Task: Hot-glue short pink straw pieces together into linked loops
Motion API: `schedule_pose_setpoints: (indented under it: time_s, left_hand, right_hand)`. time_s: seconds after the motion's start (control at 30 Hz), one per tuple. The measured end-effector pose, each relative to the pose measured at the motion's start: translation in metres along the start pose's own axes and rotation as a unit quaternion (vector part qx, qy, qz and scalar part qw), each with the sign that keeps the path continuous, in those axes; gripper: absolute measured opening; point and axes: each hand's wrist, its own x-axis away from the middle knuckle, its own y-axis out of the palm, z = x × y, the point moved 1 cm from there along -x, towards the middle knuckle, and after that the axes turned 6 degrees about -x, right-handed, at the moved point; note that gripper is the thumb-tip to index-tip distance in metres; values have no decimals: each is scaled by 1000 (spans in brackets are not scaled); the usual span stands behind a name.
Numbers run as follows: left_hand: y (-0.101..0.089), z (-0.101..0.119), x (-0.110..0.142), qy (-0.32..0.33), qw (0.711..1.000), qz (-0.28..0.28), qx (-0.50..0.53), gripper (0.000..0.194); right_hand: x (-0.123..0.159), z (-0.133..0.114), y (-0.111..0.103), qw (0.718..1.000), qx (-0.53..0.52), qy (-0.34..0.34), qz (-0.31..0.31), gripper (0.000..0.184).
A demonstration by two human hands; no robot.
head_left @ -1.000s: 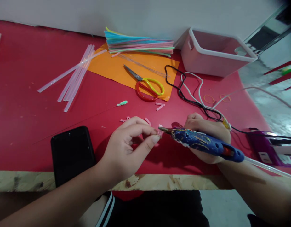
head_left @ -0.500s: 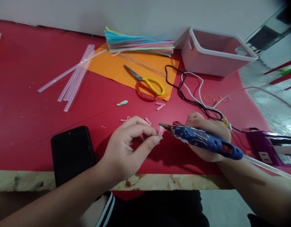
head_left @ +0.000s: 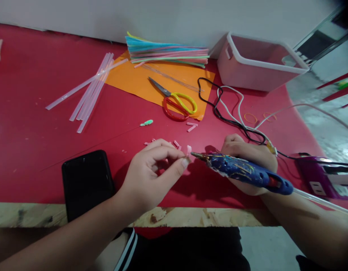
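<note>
Between thumb and fingertips, my left hand (head_left: 155, 173) pinches a small pink piece of pipe cleaner (head_left: 189, 150), whose curled end sticks up. My right hand (head_left: 250, 162) is wrapped around a blue hot glue gun (head_left: 241, 169) smeared with dried glue. Its nozzle points left and is at the pink piece; whether they touch I cannot tell. A clear glue stick (head_left: 321, 200) runs out of the gun's back. Short pink pieces (head_left: 192, 127) lie beyond my left hand, some partly hidden by it. Farther off is a thin wire with a green fuzzy tip (head_left: 147, 123).
Scissors (head_left: 174, 99) lie on an orange sheet (head_left: 128, 81), before a bundle of pipe cleaners (head_left: 168, 51). Glue sticks (head_left: 89, 94) lie left, a phone (head_left: 87, 184) near the front edge. Cables (head_left: 227, 116), a pink bin (head_left: 247, 73) and a purple power strip (head_left: 318, 177) are right.
My left hand has shifted slightly left and turned the pink piece so its curled end shows. The glue gun has tilted and dropped a little, its nozzle now lower against the piece.
</note>
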Motion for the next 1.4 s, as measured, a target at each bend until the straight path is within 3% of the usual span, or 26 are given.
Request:
schedule_pose_setpoints:
  time_s: [0.17,1.4]
  left_hand:
    - [0,0,-1,-1,1000,0,7,9]
    - [-1,-2,2,9,1000,-14,-26,10]
  right_hand:
    - [-3,-3,0,999,-10,-48,-13,11]
    - [-10,-8,-1,998,19,-57,-25,17]
